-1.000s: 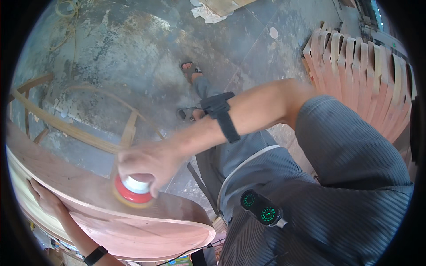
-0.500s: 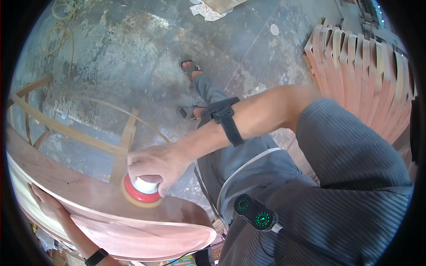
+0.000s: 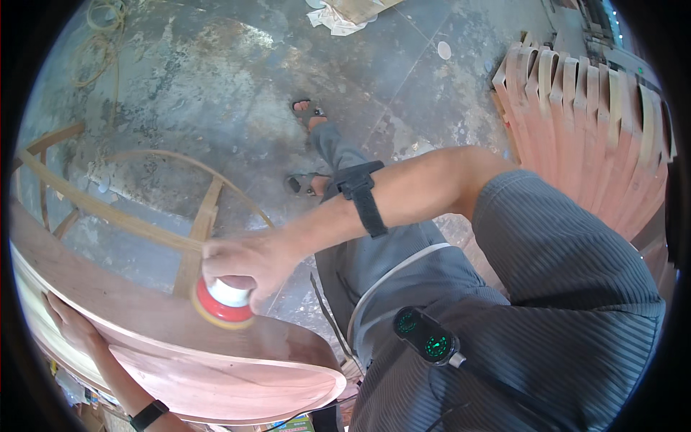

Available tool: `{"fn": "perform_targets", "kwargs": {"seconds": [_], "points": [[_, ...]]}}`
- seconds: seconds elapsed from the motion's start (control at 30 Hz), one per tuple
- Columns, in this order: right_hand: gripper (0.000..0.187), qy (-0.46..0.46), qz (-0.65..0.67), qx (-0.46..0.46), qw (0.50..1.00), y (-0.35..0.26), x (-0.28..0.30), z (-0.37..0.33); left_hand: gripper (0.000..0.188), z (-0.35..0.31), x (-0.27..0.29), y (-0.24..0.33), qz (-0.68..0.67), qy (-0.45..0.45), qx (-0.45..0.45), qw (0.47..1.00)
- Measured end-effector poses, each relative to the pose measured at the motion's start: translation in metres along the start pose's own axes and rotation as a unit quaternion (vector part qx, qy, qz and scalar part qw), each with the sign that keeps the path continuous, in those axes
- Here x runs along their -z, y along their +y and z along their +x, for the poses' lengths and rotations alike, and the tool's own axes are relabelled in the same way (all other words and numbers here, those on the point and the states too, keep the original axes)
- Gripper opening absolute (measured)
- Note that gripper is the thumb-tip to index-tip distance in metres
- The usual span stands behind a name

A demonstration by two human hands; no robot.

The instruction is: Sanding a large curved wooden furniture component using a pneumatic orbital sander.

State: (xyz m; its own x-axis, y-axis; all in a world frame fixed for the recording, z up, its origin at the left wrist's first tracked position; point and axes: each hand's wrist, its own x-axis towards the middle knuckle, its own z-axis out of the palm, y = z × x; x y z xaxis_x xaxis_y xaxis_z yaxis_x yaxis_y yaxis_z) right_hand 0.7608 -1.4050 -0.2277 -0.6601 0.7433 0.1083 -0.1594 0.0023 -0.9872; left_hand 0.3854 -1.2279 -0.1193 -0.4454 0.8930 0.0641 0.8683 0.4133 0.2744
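Two bare hands are at work on a curved wooden panel (image 3: 108, 291), which sweeps from the left rim of the frame to a rounded end at lower centre. Its pale upper edge forms a long arc that divides a brown upper face from a pinkish lower one. Above the panel, at middle left, an open-work wooden frame (image 3: 115, 214) leaves gaps through which the stained grey floor (image 3: 216, 93) shows; one upright of this frame descends to the panel's far edge, just behind the sanding position. Open floor extends across the upper centre, as far as a row of curved wooden strips (image 3: 586, 126) at upper right. To the right of the panel's rounded end, the person's grey-trousered legs (image 3: 410, 266) stand close by.

The round palm sander (image 3: 224, 309) rests on the brown face, left of and below centre: white body, red skirt, yellowish pad, all slightly blurred. The right hand (image 3: 241, 263) grasps its top, fingers curled round the white body. The left hand (image 3: 75, 327), at lower left, lies spread on the pale lower side, its fingertips near the dividing edge, gripping nothing. Near the sander the brown face looks smooth and dull; the lower face shows streaked pink grain.
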Motion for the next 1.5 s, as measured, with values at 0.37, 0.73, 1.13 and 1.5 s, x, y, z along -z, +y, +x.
{"fn": "perform_targets", "kwargs": {"seconds": [0.37, 0.73, 1.13, 1.5], "points": [[0.081, 0.001, -0.003, 0.062, 0.998, -0.035, -0.018, -0.041, 0.071, 0.001, 0.001, -0.009, 0.012, 0.012, -0.032, 0.999], [0.082, 0.0, -0.041, 0.027, 0.999, -0.033, 0.001, 0.013, 0.069, 0.008, -0.003, -0.012, 0.015, 0.007, -0.062, 0.998], [0.081, 0.012, -0.005, 0.029, 0.999, -0.034, -0.02, -0.043, 0.067, -0.002, -0.005, 0.001, 0.017, 0.012, -0.056, 0.998], [0.077, -0.021, -0.014, -0.097, 0.995, -0.015, -0.016, -0.045, 0.067, 0.008, -0.003, -0.015, 0.012, 0.009, -0.044, 0.999]]}}
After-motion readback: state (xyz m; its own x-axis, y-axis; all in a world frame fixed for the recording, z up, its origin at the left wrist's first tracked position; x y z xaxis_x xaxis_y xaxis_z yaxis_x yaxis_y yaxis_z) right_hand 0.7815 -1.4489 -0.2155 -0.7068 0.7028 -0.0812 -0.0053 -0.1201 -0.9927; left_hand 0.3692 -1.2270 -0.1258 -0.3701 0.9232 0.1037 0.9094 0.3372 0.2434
